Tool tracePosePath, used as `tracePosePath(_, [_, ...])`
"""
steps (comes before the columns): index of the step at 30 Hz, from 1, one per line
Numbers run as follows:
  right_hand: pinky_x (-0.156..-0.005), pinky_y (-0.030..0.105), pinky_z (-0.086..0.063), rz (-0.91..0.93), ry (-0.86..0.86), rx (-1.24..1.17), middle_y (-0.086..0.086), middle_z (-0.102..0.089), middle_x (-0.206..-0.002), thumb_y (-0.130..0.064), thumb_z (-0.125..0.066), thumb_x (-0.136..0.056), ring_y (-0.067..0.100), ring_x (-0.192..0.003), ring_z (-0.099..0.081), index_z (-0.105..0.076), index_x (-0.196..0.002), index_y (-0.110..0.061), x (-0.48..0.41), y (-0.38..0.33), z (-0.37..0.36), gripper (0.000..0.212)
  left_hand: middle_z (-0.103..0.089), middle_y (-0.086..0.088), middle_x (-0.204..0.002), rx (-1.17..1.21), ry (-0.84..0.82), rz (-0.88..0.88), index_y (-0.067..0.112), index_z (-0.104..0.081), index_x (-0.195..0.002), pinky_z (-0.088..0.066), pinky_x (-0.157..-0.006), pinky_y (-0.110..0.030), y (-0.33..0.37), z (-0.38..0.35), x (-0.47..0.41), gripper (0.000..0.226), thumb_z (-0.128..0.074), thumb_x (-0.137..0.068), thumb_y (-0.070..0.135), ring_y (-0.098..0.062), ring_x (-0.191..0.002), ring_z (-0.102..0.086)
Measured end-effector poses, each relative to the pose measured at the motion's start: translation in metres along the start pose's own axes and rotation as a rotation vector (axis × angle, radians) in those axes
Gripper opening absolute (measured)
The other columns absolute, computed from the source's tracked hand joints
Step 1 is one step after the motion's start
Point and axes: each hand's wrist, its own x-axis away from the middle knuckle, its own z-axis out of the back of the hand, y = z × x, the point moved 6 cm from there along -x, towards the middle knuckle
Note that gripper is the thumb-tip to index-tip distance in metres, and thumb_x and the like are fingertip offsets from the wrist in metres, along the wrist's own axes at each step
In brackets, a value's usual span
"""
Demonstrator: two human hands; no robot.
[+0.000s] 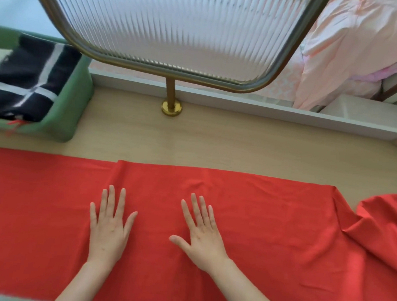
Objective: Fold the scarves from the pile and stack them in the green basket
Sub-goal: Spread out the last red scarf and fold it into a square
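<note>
A red scarf [269, 226] lies spread lengthwise across the table [217, 140], and both hands rest on its middle. The left hand [110, 226] and right hand [201, 232] are palm down, fingers straight and spread, pressing the cloth and gripping nothing. This looks like the smoothing step, ahead of a fold: the cloth is mostly flat, with slight creases near the far edge and a seam-like ridge above the left hand.

The next move likely calls for taking one end by its corners and bringing it over to meet the other, edges aligned. The right end needs straightening first, since it bunches and rumples near the table's edge.

The green basket [71, 108] stands at the far left of the table, well apart from the hands, with a folded dark scarf [26, 79] in it.

The red scarf's left end runs out of frame, so its full length cannot be judged. The basket is cut off too, and what lies under the dark scarf is hidden. A ribbed glass panel [177, 31] blurs whatever is behind it. Pink cloth [353, 43] is heaped at top right; whether it is the pile is unclear.
</note>
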Motion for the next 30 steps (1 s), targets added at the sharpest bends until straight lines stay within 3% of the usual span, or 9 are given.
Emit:
tracePosePath(4, [-0.110,0.046,-0.016,-0.053,-0.059,0.071,0.008,-0.015,-0.160,-0.074,-0.018,-0.090,0.026,-0.147,-0.011,-0.021,-0.152,-0.019,-0.012,-0.001,-0.012,0.083,-0.011,-0.007,-0.162,-0.046,-0.026,-0.050,0.017,-0.019,-0.153,0.002,-0.118,-0.043,-0.017,-0.007,-0.017,0.074,-0.006,-0.096,0.062,-0.022,-0.148,-0.009])
tracePosePath(13, [-0.109,0.048,-0.014,-0.147,-0.073,0.104,0.010,-0.016,-0.159,-0.076,-0.014,-0.089,0.029,-0.146,-0.011,-0.022,-0.152,-0.018,-0.036,-0.011,-0.010,0.086,-0.011,-0.008,-0.161,-0.043,0.008,-0.155,0.015,-0.025,-0.152,-0.002,-0.119,-0.045,-0.029,0.001,-0.053,0.073,-0.005,-0.097,0.059,-0.020,-0.148,-0.007])
tracePosePath(18, [-0.111,0.047,-0.010,-0.099,-0.038,0.080,0.010,-0.009,-0.161,-0.075,-0.015,-0.089,0.028,-0.147,-0.006,-0.014,-0.154,-0.019,-0.033,-0.033,-0.001,0.085,-0.015,-0.007,-0.161,0.112,0.154,-0.188,0.013,-0.027,-0.151,-0.004,-0.120,-0.041,-0.040,0.032,-0.037,0.062,-0.023,-0.099,0.047,-0.019,-0.148,-0.011])
tracePosePath(23, [-0.114,0.042,0.003,0.044,-0.033,-0.061,0.003,0.011,-0.161,-0.073,-0.018,-0.090,0.020,-0.147,0.014,0.002,-0.154,-0.025,-0.052,-0.091,0.009,0.082,-0.023,-0.013,-0.157,0.194,0.287,0.055,0.008,-0.035,-0.147,-0.012,-0.118,-0.047,-0.119,0.050,-0.026,0.063,-0.028,-0.096,0.044,-0.027,-0.146,-0.019])
tracePosePath(27, [-0.115,0.037,0.015,0.208,-0.046,-0.132,-0.004,0.029,-0.156,-0.068,-0.026,-0.093,0.013,-0.142,0.029,0.013,-0.151,-0.029,-0.077,-0.153,0.019,0.080,-0.024,-0.022,-0.155,0.105,0.288,0.291,0.004,-0.034,-0.147,-0.016,-0.114,-0.059,-0.197,0.050,-0.017,0.057,-0.048,-0.099,0.032,-0.036,-0.144,-0.020])
tracePosePath(30, [-0.115,0.036,0.017,0.298,-0.077,-0.116,-0.005,0.033,-0.154,-0.066,-0.025,-0.094,0.011,-0.139,0.033,0.016,-0.150,-0.030,-0.098,-0.199,0.018,0.078,-0.021,-0.023,-0.156,0.074,0.273,0.393,0.005,-0.029,-0.149,-0.009,-0.115,-0.057,-0.232,0.051,-0.009,0.061,-0.037,-0.100,0.040,-0.037,-0.146,-0.014])
